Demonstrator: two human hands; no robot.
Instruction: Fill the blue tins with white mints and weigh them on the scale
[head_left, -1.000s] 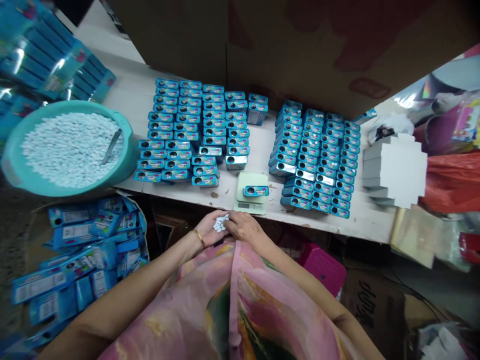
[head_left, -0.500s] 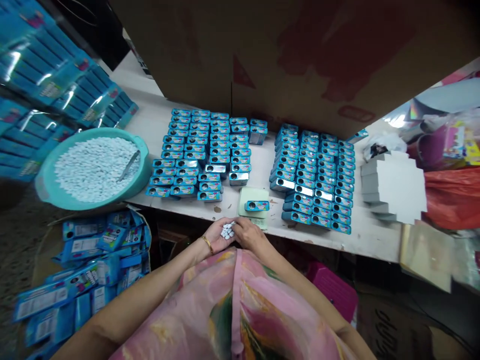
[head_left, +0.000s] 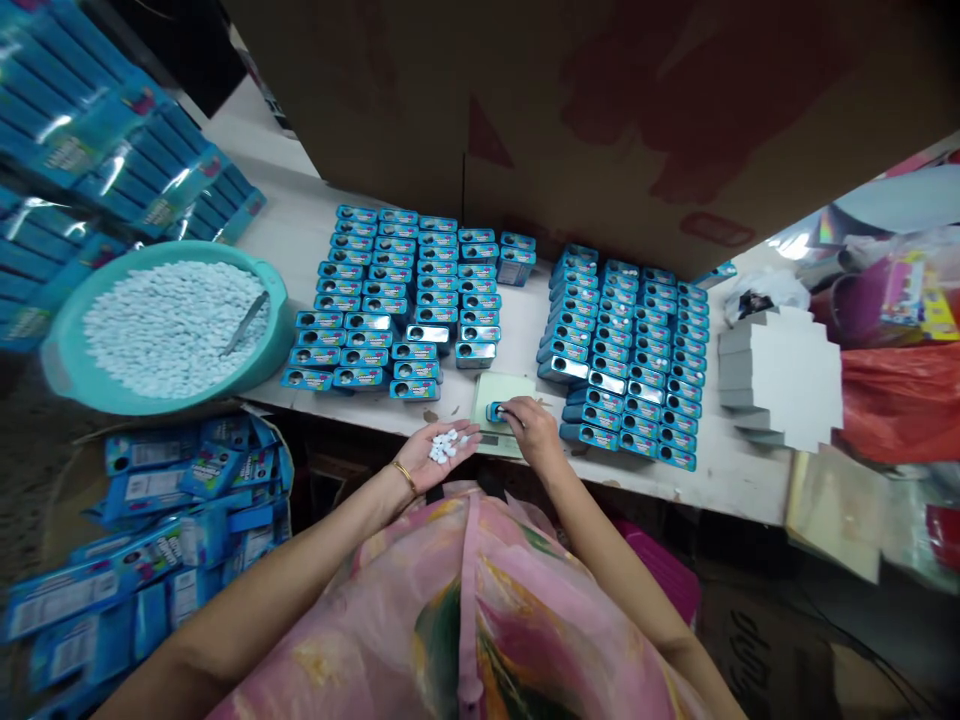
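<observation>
My left hand (head_left: 439,455) is turned palm up with its fingers stretched out, holding a small heap of pale candies (head_left: 444,446). To its right, my right hand (head_left: 531,430) has its thumb and fingers pinched together over the top of a small blue tin (head_left: 493,411). A whitish bit shows at those fingertips, looking like one candy. The tin stands on a pale, flat kitchen scale (head_left: 487,388) at the table's front edge. My right hand covers the tin's right part.
Rows of blue tins (head_left: 367,340) stand left of the scale, and more tins (head_left: 630,360) right of it. A turquoise basin (head_left: 281,320) holds many candies and a scoop. Below it is a carton of blue packs (head_left: 157,490). A big cardboard box (head_left: 420,120) stands behind.
My right hand has left my left palm and moved up and right to the tin on the scale. My left hand has opened flatter, a little to the left, still bearing candies.
</observation>
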